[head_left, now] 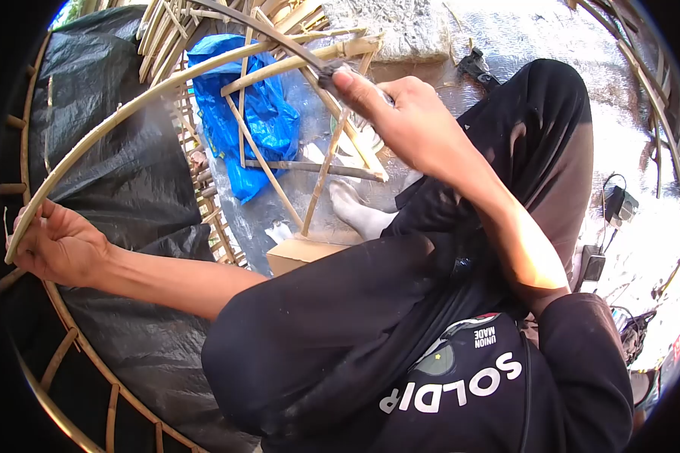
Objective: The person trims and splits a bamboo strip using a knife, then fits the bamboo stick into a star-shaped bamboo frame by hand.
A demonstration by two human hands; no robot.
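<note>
The left hand (59, 245) was closed around the lower end of a long, pale, bowed strip (121, 113) that looked like split bamboo, at the far left. The right hand (412, 117) was wrapped around the dark handle of a long blade (287, 44), thumb along its top. The strip arched from the left hand to the top of a frame of thin sticks (325, 174), and the blade crossed it near there; whether they touched could not be told.

Below the hands were the seated person's bent legs in black trousers (317, 302) and a black shirt (461, 423) with white lettering. A foot (351, 211) and a cardboard box (302, 253) were near the frame, with blue plastic (276, 113) behind it. Farther out, a black sheet (128, 189) lined the shiny floor's (536, 30) left edge, a stick pile (159, 45) lay toward its far left corner, and a black adapter (619, 204) sat near its right edge
</note>
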